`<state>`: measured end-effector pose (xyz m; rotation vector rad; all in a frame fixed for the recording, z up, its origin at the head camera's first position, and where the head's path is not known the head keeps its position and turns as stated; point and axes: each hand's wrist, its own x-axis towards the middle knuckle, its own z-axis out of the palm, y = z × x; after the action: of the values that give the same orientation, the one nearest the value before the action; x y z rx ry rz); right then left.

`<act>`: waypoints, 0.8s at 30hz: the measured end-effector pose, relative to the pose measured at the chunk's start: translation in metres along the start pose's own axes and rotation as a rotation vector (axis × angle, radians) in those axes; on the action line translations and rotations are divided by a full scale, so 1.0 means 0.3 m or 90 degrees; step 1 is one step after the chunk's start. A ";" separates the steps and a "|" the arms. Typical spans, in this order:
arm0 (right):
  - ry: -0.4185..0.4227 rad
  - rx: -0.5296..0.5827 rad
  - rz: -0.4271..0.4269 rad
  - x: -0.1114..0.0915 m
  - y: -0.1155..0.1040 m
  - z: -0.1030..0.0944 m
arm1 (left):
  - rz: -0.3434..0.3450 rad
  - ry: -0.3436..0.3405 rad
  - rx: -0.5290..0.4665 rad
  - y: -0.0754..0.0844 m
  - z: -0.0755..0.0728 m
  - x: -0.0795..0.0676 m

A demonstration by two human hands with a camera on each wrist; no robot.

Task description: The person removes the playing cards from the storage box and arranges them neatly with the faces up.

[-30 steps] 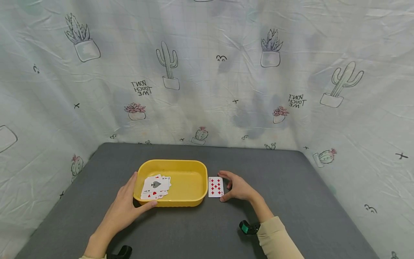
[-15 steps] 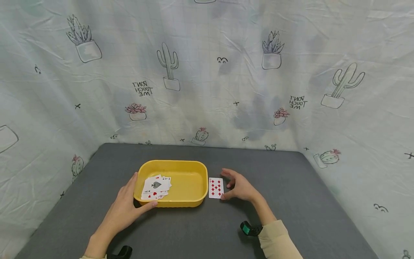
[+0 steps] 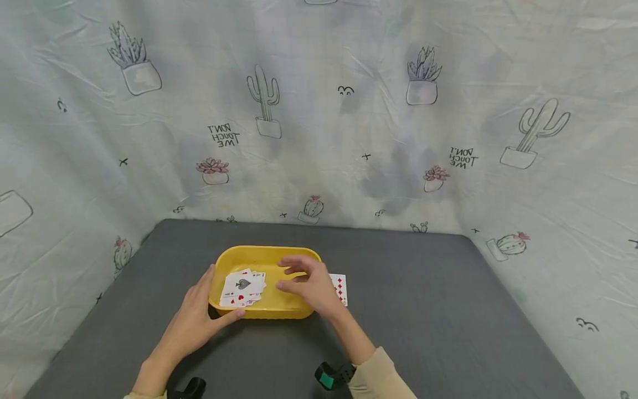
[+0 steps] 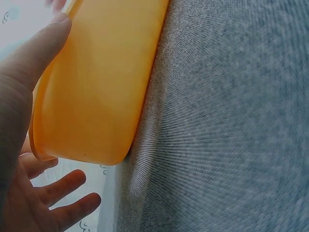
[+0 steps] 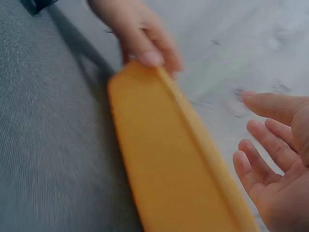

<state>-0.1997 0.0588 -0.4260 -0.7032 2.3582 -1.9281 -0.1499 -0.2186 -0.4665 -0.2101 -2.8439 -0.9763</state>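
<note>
Plainly, left grip (image 3: 195,315) holds the yellow tray (image 3: 274,312), right grip (image 3: 312,285) hovering above.

1. The single card (image 3: 341,288) beyond the tray's (image 3: 269,312) right end is partly hidden by the right hand (image 3: 313,285); a strip with red diamonds shows, its number unreadable.
2. That hand also covers some of the tray's right end, and the right wrist view's right edge cuts it off.
3. In the tray's left end, the ace of spades (image 3: 242,283) hides most of the cards (image 3: 239,301) under it.
4. The left hand (image 3: 191,321) is blurred in the right wrist view.
5. Both wrist views crop the tray and hide its inside.
6. The head view's bottom edge cuts off the worktop's (image 3: 423,316) near edge and the left wristband (image 3: 193,387).
</note>
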 end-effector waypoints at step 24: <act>-0.209 -0.001 0.140 0.186 0.097 0.156 | -0.003 0.001 -0.021 0.011 -0.010 -0.001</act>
<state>-0.2458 0.0000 -0.4495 -0.6692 2.1361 -1.5862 -0.1489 -0.2179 -0.4624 -0.2049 -2.8304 -1.0235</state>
